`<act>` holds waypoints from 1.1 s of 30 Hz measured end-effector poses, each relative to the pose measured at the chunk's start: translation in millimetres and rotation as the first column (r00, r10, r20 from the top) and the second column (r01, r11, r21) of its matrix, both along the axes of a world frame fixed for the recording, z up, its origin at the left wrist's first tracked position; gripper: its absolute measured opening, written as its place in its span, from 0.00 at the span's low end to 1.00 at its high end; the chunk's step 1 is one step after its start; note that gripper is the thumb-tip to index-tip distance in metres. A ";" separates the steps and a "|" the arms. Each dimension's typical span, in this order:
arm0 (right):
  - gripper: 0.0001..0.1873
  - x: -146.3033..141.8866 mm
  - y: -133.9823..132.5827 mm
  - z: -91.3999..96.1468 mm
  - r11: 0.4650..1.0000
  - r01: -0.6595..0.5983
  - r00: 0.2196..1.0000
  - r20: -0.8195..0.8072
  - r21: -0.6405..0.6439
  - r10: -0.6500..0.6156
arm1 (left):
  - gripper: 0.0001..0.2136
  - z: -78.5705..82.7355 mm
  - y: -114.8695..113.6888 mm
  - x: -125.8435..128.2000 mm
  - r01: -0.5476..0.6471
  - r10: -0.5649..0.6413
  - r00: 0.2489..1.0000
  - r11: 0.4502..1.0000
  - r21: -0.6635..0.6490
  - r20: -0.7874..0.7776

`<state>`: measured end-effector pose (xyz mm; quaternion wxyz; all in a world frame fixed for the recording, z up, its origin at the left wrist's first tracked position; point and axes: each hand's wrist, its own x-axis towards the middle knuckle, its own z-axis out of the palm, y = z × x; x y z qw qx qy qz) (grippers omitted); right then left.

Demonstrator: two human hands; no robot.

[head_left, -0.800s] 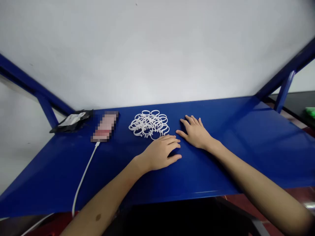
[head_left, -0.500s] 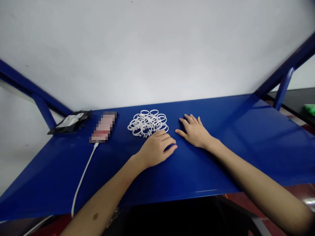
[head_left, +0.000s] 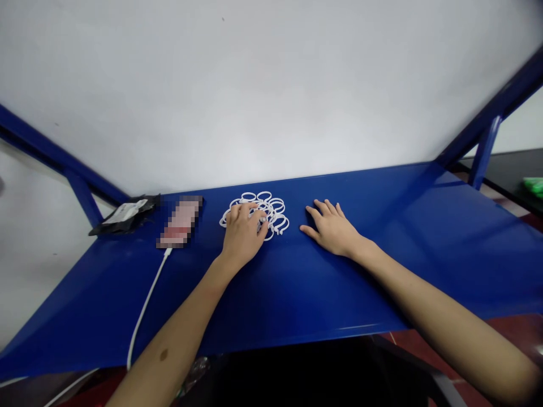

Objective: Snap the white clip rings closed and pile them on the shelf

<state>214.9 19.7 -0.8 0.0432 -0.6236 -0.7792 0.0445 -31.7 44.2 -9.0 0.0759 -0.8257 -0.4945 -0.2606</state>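
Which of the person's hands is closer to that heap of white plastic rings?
The left hand: it lies on top of the pile of white rings, fingers spread over it. The right hand rests flat on the blue table, just right of the pile, apart from it.

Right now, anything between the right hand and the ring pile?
Nothing visible. The right hand lies flat on the blue table, with only bare tabletop between it and the white rings. The left hand already rests on the pile's left part.

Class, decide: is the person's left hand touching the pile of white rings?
Touching. The head view shows the left hand lying on the pile of white rings, fingers spread over them.
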 end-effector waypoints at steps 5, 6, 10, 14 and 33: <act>0.38 0.9 1.0 -1.7 1.000 0.004 1.000 -0.028 0.007 -0.004 | 0.06 0.8 -0.9 1.2 0.029 -0.029 0.997 1.000 0.003 0.071; 0.37 0.9 1.1 -1.9 1.000 0.003 0.999 -0.040 0.014 -0.003 | 0.06 1.4 -1.4 1.9 0.038 -0.038 0.996 0.999 0.007 0.081; 0.34 -3.4 -1.4 1.4 0.988 -0.077 0.977 -0.185 0.135 0.101 | 0.06 7.8 -7.9 6.9 0.063 -0.071 0.991 0.996 0.067 0.114; 0.28 -12.5 -10.6 9.2 0.924 -0.156 0.838 -0.448 0.348 0.310 | 0.07 20.4 -21.4 14.1 0.191 -0.177 0.933 0.982 -0.012 0.314; 0.10 -29.6 -30.2 11.4 0.977 -0.132 0.384 -0.900 0.168 0.206 | 0.08 26.9 -38.7 30.1 0.542 0.096 0.432 0.767 -0.343 0.897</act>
